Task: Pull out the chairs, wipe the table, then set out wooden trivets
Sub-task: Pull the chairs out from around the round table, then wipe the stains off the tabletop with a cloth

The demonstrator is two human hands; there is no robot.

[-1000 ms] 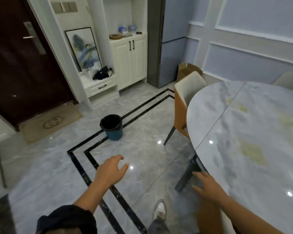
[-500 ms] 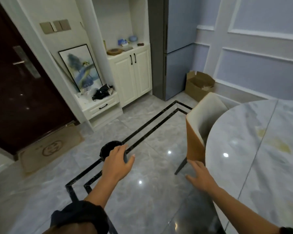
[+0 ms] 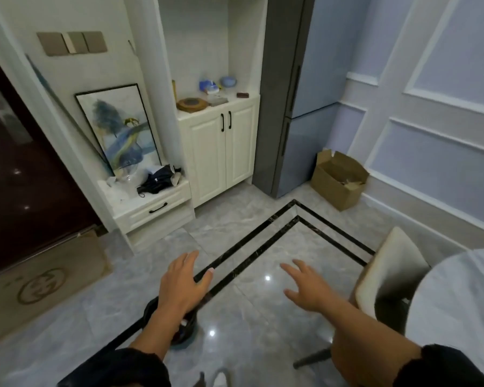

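Observation:
A round wooden trivet [image 3: 192, 104] lies on top of the cream cabinet [image 3: 218, 152] straight ahead. The marble table [image 3: 458, 297] shows only its edge at the lower right, with a cream and orange chair [image 3: 386, 272] tucked against it. My left hand [image 3: 183, 280] is held out over the floor with fingers apart, holding nothing. My right hand [image 3: 308, 289] is also out in front, fingers spread and empty, left of the chair. Both hands are well short of the cabinet.
A black bin [image 3: 185, 328] stands on the floor under my left forearm. A grey fridge [image 3: 294, 93] is right of the cabinet, an open cardboard box [image 3: 337, 180] beside it. A framed picture [image 3: 118, 129] leans over a low drawer unit [image 3: 154, 208]. A doormat [image 3: 42, 280] lies at left.
The view has turned left and away from the table toward the cabinet. Both hands have left the table's side and now reach forward over the floor; the bin is now beneath my left arm.

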